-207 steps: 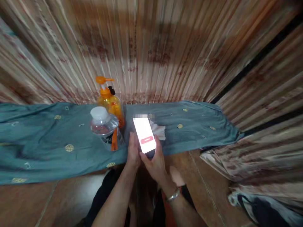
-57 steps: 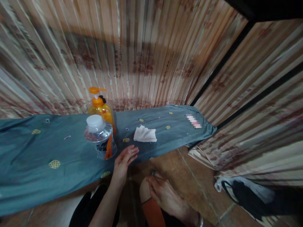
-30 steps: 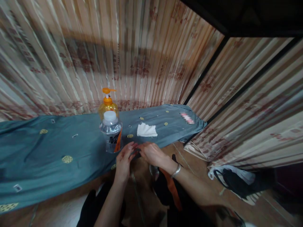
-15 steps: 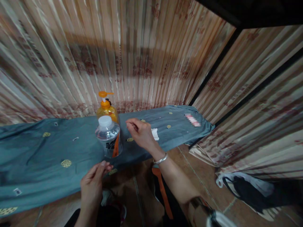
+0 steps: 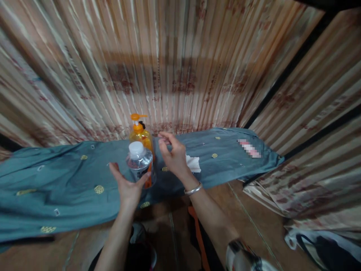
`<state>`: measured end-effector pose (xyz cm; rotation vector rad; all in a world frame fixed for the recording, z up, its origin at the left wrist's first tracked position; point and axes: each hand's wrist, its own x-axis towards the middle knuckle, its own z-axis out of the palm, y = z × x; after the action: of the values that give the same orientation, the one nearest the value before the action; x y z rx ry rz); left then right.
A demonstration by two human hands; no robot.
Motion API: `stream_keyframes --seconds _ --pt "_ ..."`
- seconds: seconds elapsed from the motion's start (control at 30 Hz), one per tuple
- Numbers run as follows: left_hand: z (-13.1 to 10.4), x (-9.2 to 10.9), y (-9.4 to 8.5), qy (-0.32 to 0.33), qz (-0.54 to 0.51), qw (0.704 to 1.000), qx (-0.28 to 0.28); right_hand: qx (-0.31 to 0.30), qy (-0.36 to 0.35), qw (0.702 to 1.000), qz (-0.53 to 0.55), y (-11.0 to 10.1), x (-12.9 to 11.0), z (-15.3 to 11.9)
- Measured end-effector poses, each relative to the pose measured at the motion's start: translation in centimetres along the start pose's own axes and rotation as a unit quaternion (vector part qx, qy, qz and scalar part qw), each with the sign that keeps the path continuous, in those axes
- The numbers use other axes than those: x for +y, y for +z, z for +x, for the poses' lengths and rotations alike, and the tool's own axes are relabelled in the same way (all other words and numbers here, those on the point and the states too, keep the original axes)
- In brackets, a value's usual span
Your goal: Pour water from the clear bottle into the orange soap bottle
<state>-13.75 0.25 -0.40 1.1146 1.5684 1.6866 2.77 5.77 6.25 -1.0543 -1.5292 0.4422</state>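
So, landmark is the water bottle (image 5: 139, 164): clear plastic, white cap, dark label, upright on the counter (image 5: 56, 180), which is draped in a teal cloth (image 5: 70, 171) with small gold round motifs.

Far left of the bottle: only bare cloth, wrinkled, running out to the frame edge.

Just left of and below the bottle: left hand (image 5: 126, 184), palm up toward the bottle, fingers spread, thumb tip at the bottle's lower right side. Hand is open, cupped at the bottle's base. Touching or just short of it; cannot tell a firm grasp.

Directly behind the bottle: orange pump dispenser (image 5: 139, 131), upright, pump spout pointing right, partly hidden by the bottle.

Just right of the bottle: right hand (image 5: 175, 156), raised above the cloth, fingers loosely curled with the tips near the dispenser's level. Holds nothing visible, not clamped on anything. Metal bangle (image 5: 193, 189) on that wrist.

Right of the bottle, past the right hand: white crumpled tissue (image 5: 194, 163) lying flat on the cloth, partly hidden by the hand.

Further right of the bottle: blurred patch on the cloth, content unreadable; cloth ends just past it.

Behind the bottle, full width: striped beige-brown curtain (image 5: 180, 67).

Below the bottle: brown tiled floor (image 5: 254, 226). Well to the lower right of it: dark bag (image 5: 332, 252) with white lining on the floor.
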Motion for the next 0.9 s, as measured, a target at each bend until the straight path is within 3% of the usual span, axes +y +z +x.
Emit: stream_keyframes --seconds 0.1,0.23,0.47,0.7,0.9 --pt "0.6 -0.8 1.3 0.019 0.013 1.0 0.0 0.013 0.0 0.999 0.035 0.2 0.1 0.8" --pt "1.1 -1.7 2.2 0.03 0.009 0.999 0.01 -0.015 -0.018 0.997 0.071 0.8 0.2 0.9" --pt "1.1 -2.5 1.6 -0.011 0.01 1.0 -0.007 -0.082 -0.02 0.994 0.066 2.2 0.8 0.1" --pt "1.2 -2.8 1.5 -0.044 0.025 0.999 -0.007 -0.16 -0.028 0.987 0.017 3.6 -0.2 0.8" --pt "1.1 -2.2 1.6 -0.056 0.042 0.998 -0.002 -0.165 -0.004 0.985 -0.044 3.9 -0.6 0.8"
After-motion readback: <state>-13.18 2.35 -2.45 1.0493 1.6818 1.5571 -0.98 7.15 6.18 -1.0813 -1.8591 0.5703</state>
